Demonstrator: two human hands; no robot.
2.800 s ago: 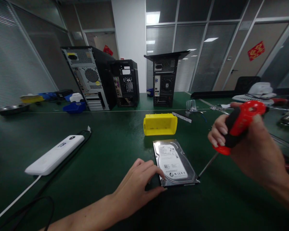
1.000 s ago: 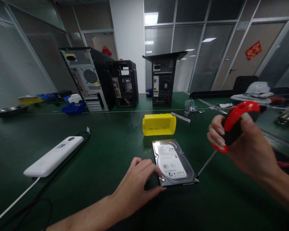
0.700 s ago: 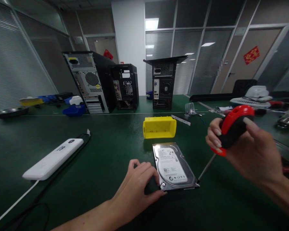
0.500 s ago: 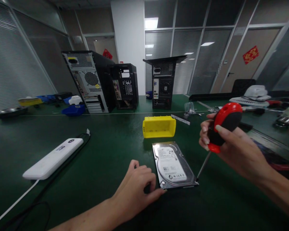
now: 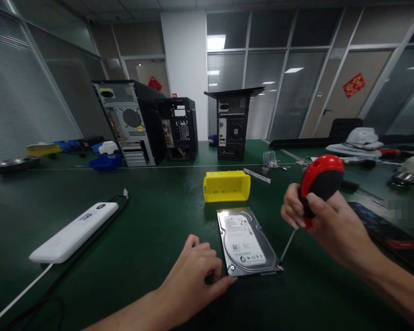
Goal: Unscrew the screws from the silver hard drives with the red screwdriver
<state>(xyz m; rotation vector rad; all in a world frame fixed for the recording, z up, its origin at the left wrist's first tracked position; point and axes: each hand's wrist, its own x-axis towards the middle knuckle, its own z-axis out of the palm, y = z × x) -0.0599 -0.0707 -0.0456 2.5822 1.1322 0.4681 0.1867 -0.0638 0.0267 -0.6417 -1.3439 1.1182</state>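
A silver hard drive (image 5: 246,243) lies label up on the green table, its near end towards me. My left hand (image 5: 196,276) is beside its near left corner with fingers curled; the thumb tip presses on that corner and the bent index finger is close to the left edge. In my right hand (image 5: 331,225) is a red and black screwdriver (image 5: 322,181), gripped by its thick handle. Its metal shaft slants down to the left, and the tip meets the near right corner of the drive. Whatever screw is under the tip is too small to make out.
Behind the drive stands a yellow bin (image 5: 227,187), with a metal strip (image 5: 257,176) nearby. A white power strip (image 5: 76,232) with cables lies at left. Computer cases (image 5: 145,124) stand at the back. A dark flat board (image 5: 393,234) is beyond my right forearm.
The view has tilted up slightly. My right hand and the screwdriver handle have shifted a little, with the tip still at the drive's corner. My left hand keeps its place.
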